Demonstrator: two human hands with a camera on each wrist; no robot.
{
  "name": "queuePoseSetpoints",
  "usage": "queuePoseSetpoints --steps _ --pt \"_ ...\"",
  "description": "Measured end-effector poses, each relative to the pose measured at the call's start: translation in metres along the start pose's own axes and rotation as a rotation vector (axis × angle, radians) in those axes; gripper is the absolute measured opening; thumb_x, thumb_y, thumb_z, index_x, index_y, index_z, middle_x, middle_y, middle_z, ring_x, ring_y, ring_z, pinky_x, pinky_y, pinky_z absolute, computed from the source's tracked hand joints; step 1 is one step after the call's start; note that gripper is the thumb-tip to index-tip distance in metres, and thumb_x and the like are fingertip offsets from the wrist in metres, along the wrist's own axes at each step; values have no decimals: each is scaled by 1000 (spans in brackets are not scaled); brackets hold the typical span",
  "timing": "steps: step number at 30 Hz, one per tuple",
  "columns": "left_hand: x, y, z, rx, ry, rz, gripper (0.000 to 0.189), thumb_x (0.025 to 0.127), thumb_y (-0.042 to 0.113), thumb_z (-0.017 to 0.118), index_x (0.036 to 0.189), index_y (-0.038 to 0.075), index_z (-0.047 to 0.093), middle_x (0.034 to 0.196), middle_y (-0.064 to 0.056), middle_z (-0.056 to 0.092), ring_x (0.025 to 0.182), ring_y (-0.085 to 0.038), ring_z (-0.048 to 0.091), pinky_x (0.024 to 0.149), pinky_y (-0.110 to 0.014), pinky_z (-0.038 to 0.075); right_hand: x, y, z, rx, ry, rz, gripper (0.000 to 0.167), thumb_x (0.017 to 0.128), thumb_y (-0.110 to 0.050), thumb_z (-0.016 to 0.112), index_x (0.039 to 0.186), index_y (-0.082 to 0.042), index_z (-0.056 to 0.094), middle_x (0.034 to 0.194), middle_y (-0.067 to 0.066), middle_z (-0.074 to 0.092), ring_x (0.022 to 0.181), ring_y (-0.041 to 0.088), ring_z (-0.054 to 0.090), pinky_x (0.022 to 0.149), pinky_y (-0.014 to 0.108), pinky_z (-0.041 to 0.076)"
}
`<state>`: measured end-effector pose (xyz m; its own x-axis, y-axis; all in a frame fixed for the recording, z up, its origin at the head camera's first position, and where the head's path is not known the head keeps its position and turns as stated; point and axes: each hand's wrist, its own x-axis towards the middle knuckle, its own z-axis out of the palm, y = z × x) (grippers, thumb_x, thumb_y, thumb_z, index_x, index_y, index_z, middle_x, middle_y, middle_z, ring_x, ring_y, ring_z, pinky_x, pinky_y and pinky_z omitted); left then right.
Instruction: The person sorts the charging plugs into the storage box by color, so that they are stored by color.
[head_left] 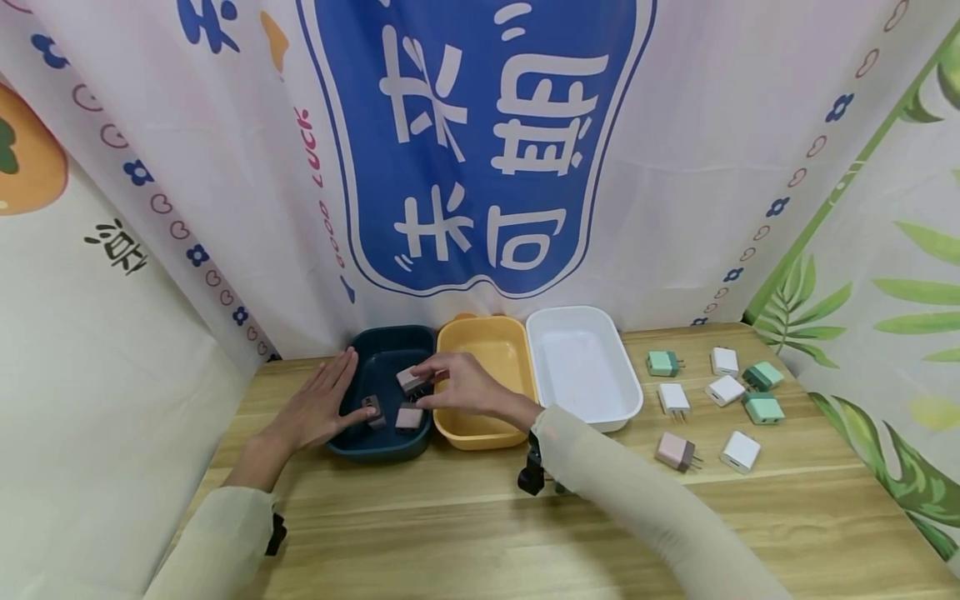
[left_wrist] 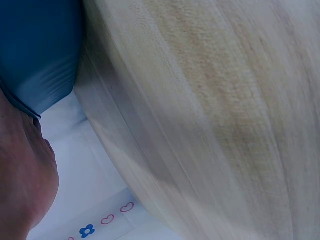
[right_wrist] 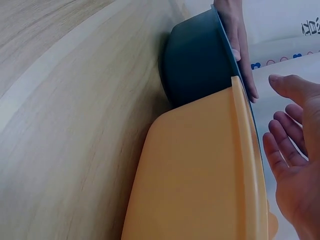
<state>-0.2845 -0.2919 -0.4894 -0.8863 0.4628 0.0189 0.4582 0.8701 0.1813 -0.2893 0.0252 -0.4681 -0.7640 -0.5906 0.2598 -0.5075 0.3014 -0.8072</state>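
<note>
The right hand (head_left: 463, 388) pinches a pink plug (head_left: 412, 380) over the dark blue bin (head_left: 382, 343); the flat left hand (head_left: 318, 408) rests on its left rim.

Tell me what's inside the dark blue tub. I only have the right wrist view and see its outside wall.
Observer: The head view shows three pink chargers in the dark blue tub.
Operator: Report what the right hand is doing.
Observer: The right hand pinches one pink charger over the tub.
Operator: Give me the left hand.
Observer: The left hand rests flat on the tub's rim, fingers straight.
Operator: List what's left on the table.
Observer: One pink charger, four white and three green lie right of the white tub.
</note>
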Motion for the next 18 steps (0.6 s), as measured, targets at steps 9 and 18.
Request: queuePoseSetpoints --steps 9,18 --pt "0 -1 2 5 -1 -3 109 100 67 58 168 -2 9 177 -22 5 162 -44 10 131 -62 8 -14 0 -13 -14 -2 8 48 87 -13 88 130 2 72 129 14 74 116 29 70 100 33 59" --pt "-1 -1 0 -4 -10 7 107 101 65 56 168 -2 7 177 -22 3 163 -43 8 131 -62 7 -29 -3 -31 -72 -35 -29 50 87 -16 89 131 0 73 126 14 74 115 30 70 99 35 60"
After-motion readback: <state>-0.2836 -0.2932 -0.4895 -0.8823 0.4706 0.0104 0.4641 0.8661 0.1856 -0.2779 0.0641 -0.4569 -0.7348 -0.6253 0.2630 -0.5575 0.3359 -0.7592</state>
